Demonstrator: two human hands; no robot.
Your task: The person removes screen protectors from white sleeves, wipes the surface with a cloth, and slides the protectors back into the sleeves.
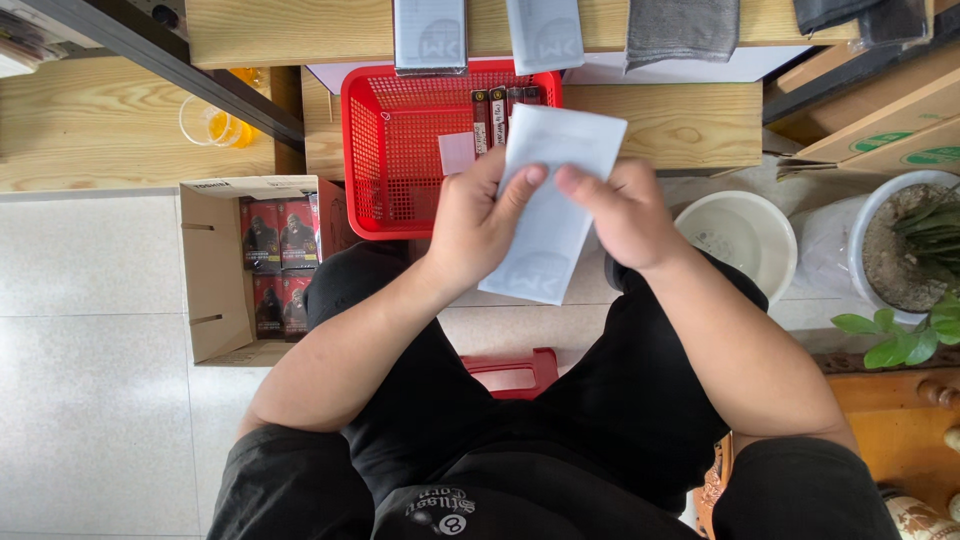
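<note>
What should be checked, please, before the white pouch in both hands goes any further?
1. Left hand grips the white pouch: ok, thumb lies across its face.
2. Right hand grips the pouch too: ok, thumb on its upper part.
3. Pouch mouth open: cannot tell, the top edge looks flat.
4. Red basket within reach: ok, it sits just beyond the hands on the wooden bench.
5. Small packs in the basket: ok, a few stand at its far edge.
6. Cardboard box of packs at the left side: ok, open.

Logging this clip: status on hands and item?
Left hand and right hand both gripping white pouch. Held above red basket. Nothing obstructing.
</note>
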